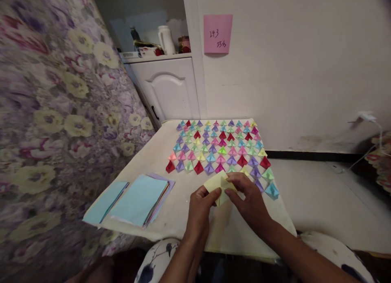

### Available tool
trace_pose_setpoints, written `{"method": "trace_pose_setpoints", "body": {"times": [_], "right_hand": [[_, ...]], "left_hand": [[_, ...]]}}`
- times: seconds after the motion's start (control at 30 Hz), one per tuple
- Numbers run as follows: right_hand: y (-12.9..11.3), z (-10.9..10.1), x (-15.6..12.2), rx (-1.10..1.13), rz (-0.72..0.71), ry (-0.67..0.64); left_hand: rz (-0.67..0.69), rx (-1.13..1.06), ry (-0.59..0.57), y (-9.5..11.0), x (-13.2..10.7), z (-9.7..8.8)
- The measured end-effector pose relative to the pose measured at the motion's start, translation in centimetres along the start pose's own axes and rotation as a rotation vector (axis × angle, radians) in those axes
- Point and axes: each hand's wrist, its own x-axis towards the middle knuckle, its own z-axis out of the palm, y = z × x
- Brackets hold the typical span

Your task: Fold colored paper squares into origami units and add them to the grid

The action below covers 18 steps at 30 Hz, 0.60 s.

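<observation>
Paper (213,184), one, yellow, corner toward twelve o'clock, long axis unclear, pinched by left hand (200,207) and right hand (252,201), two stacks (139,199) toward nine.

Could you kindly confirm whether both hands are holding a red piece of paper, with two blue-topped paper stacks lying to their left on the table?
Not quite: the piece of paper is pale yellow, not red, as the head view shows. The left hand and right hand both hold it, and two blue-topped paper stacks lie to their left on the table.
</observation>
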Motion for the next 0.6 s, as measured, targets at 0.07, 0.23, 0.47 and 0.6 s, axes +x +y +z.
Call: {"method": "trace_pose_setpoints", "body": {"times": [0.07,0.23,0.47,0.6], "right_hand": [[-0.10,0.00,-0.04,-0.005,-0.032,0.020],[-0.39,0.08,-0.24,-0.010,-0.061,0.070],[0.07,-0.06,0.12,0.054,0.075,-0.112],[-0.10,-0.23,0.44,0.168,0.168,-0.162]], "left_hand": [[-0.006,-0.007,-0.004,0.02,0.00,0.02],[0.012,-0.012,0.025,0.05,-0.03,0.03],[0.073,0.082,0.027,0.40,-0.28,0.39],[0.067,0.063,0.022,0.78,-0.56,0.79]]}}
